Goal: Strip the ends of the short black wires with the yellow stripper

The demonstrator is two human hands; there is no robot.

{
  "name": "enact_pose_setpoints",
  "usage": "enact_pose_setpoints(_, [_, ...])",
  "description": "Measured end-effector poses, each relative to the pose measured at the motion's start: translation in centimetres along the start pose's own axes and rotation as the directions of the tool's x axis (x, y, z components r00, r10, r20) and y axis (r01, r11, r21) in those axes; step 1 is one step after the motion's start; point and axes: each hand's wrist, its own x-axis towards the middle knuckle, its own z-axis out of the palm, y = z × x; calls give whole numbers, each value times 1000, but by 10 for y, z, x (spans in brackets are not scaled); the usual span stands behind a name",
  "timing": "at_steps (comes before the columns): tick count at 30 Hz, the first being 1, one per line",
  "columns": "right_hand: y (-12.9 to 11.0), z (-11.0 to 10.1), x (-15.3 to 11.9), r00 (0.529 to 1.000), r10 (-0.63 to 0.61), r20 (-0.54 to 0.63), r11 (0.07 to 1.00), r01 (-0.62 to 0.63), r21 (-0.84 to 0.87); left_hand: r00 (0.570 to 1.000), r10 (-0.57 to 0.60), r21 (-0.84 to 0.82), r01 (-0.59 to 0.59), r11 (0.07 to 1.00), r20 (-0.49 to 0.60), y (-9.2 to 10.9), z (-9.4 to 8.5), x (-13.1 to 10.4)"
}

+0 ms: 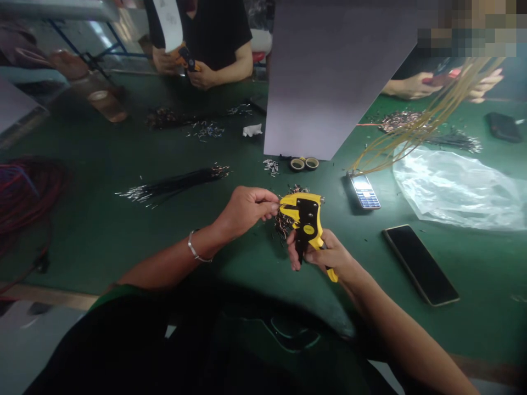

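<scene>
My right hand (pixel 331 255) is wrapped around the handles of a yellow and black wire stripper (pixel 308 211), its jaws pointing left. At the jaws, my left hand (pixel 247 211) is closed in a pinch, thumb against fingers. Whatever lies between those fingertips is too small to make out. Beneath and behind the tool is a heap of short wire scraps (pixel 283 229), partly hidden by it. Left of my left hand lies a bundle of black wires (pixel 177 184), with silvery ends at the left and coppery ends at the right.
Beyond the tool stand a grey panel (pixel 329 82) and two tape rolls (pixel 304 164). On the right lie a keypad phone (pixel 364 191), a smartphone (pixel 420 264) and a clear plastic bag (pixel 457 186). Red cable coils (pixel 28 192) sit left. Two co-workers handle tools across the table.
</scene>
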Motion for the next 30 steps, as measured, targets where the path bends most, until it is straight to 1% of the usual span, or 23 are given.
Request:
enact_pose_setpoints(12, [0, 2, -1, 1000, -23, 6, 999, 23, 39, 1000, -7, -34, 7, 999, 1, -1, 0, 0])
enact_pose_setpoints(18, [-1, 6, -2, 1000, -18, -16, 999, 18, 47, 1000, -8, -47, 8, 999, -1, -1, 1, 0])
enact_pose_setpoints(25, [3, 7, -2, 999, -33, -8, 997, 34, 66, 999, -42, -50, 44, 998, 35, 1, -1, 1])
enact_pose_setpoints(30, [4, 10, -3, 998, -31, -55, 998, 34, 52, 999, -27, -64, 29, 998, 39, 2, -2, 3])
